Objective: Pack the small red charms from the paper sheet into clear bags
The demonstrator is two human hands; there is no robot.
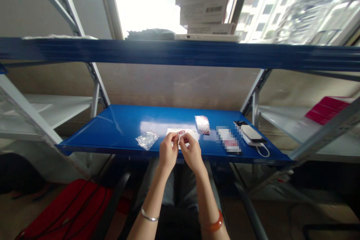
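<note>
Far left of the white sheet (192,132) and well below it, a red object (63,204) with dark cables lying across it; under the sheet, the blue table (120,122), its bare left end stretching away; just left of the sheet, apart from it, crinkled clear plastic packets (147,140); at the sheet's near left, the left hand (168,152), silver bangle (150,215) on its wrist, thumb and fingers pinched on a small red-and-white piece (180,133); that piece sits over the middle of the sheet, between the two sets of fingertips (too small and half covered, so I cannot tell what it is); at the sheet's near right, the right hand (192,153), amber-brown bangle (216,222) on its wrist, likewise pinched on the piece, its fingertips close against the left's; beyond the sheet and above it, white boxes (204,9) stacked on the upper shelf (135,51); just right of the sheet, a shiny silvery packet (202,124); farther right, a pixelated item (229,140); then a white device (252,133) with a looped cable (264,154); farthest right of the sheet, bright pink boxes (327,109).
</note>
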